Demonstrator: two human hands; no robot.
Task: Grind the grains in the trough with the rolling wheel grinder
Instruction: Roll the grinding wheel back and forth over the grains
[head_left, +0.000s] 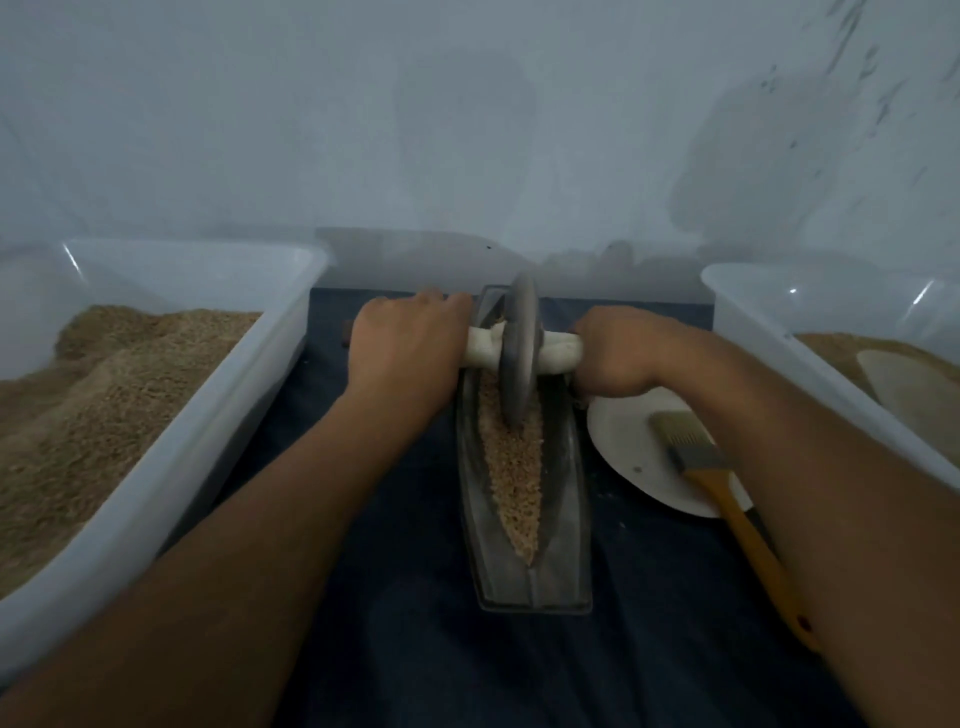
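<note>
Wheel is stood upright in trough, far end, on grains; axle ends are gripped by left hand and right hand, both grips curled tight

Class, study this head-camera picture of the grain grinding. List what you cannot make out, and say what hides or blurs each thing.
- Handle ends of the wheel grinder: wrapped by the left hand and right hand.
- Far end of the trough: behind the wheel.
- Part of the white plate: under the brush and right forearm.
- Left bin and right bin: cut off by the picture's edges.
- Fineness of the grains: too dim and blurred.
</note>
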